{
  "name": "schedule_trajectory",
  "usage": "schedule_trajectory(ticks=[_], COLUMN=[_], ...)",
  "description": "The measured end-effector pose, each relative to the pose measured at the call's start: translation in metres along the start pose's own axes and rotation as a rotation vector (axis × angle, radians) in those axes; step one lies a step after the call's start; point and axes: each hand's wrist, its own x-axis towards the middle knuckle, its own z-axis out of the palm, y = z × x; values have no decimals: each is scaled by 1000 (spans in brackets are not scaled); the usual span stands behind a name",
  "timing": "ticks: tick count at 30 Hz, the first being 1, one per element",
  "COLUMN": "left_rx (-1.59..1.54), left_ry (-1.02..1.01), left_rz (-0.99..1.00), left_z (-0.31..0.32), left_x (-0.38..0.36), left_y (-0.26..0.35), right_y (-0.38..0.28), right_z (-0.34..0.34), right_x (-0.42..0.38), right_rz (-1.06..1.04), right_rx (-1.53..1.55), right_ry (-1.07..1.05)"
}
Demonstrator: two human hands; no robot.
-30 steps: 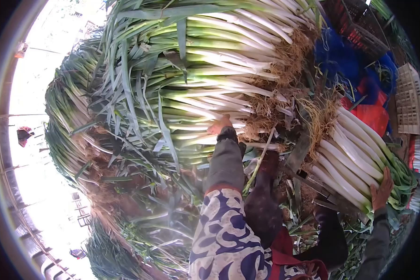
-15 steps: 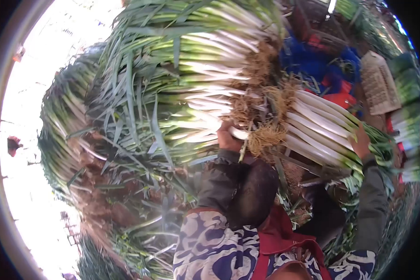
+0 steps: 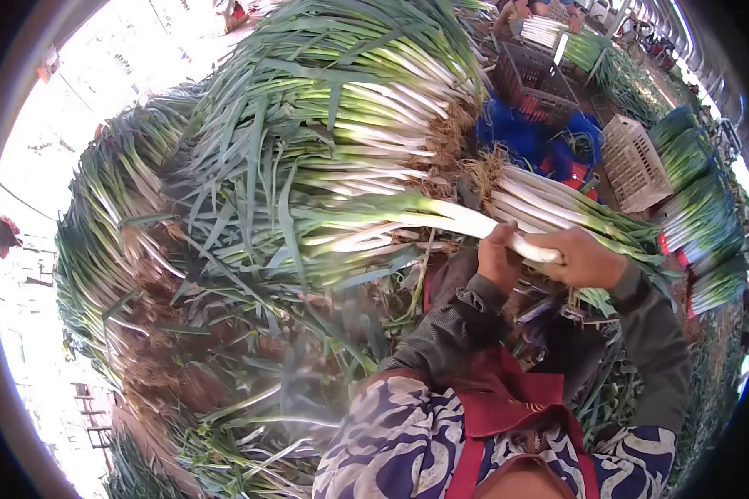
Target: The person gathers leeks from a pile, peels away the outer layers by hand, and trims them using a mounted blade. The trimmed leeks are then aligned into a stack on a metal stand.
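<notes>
My left hand [image 3: 499, 259] is wrapped round the white shaft of a leek [image 3: 453, 218]. My right hand [image 3: 584, 256] is closed on the same leek near its root end, whose tip is partly covered by fingers. The leek's green part stretches left over a large pile of leeks [image 3: 366, 125], their brown roots facing right. Just beyond my hands lies a row of trimmed leeks [image 3: 541, 195], white shafts at the left and green ends at the right.
A dark crate [image 3: 537, 83], blue netting [image 3: 516, 133] and a beige crate [image 3: 637, 166] stand beyond the row. Stacked leek bundles [image 3: 699, 208] lie at the far right. Another leek heap [image 3: 116, 216] is on the left. A person's hands [image 3: 520, 10] show at the top.
My left hand has moved right, drawing a leek off the pile. My right hand has left the trimmed row and come inward onto the leek's root end. The view has shifted slightly.
</notes>
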Motion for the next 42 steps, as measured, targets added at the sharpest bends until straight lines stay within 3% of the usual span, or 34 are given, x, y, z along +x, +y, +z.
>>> schedule_trajectory(ticks=[1, 2, 3, 5, 6, 9, 13, 18, 21, 23, 26, 27, 30, 34, 37, 39, 41, 42], left_rx=[-58, -96, -213, -201, -185, 40, 235, 677, 809, 852, 1017, 1035, 1210, 1590, 1755, 1917, 1857, 1900], left_ry=[-34, 3, -50, 113, 102, 352, 224, 63, -99, -229, -447, -528, -688, -974, -1124, -1292, -1458, -1469], left_rz=[-47, -104, -70, -172, -121, -14, 62, 179, 32, -35, -92, -8, -126, -118, -277, -259, -255, -361], left_z=[6, 13, -18, -27, -23, 1, 34, 53, 73, 85, 102, 102, 107, 130, 134, 143, 130, 146], left_x=[-3, -5, 17, 32, 31, 18, 4, 7, 1, -6, -14, -18, -27, -57, -45, -43, -22, -31], left_y=[-5, -6, -16, -6, -6, -35, -70, -101, -111, -125, -144, -155, -168, -167, -169, -174, -186, -185], right_y=[9, 23, 18, 2, -5, -8, 0, -10, 17, 14, 19, 22, 36, 84, 88, 87, 88, 93], right_z=[6, 17, 19, 27, 36, 63, 111, 156, 143, 101, 21, 1, -34, -34, -5, 15, 39, 53], right_x=[-19, -36, -54, -91, -109, -148, -190, -209, -210, -207, -204, -204, -201, -242, -291, -314, -333, -340], right_rz=[-46, -147, -98, 2, 85, 110, 229, 406, 312, 414, 237, 289, 483, 660, 640, 728, 805, 837], right_rx=[9, -195, -218, -257, -380, -521, -498, -286, -112, -9, -345, -434, -681, -999, -1078, -1021, -949, -886], right_ry=[101, 237, 239, 250, 241, 366, 537, 516, 789, 994, 1188, 1184, 1177, 1150, 1042, 991, 937, 963])
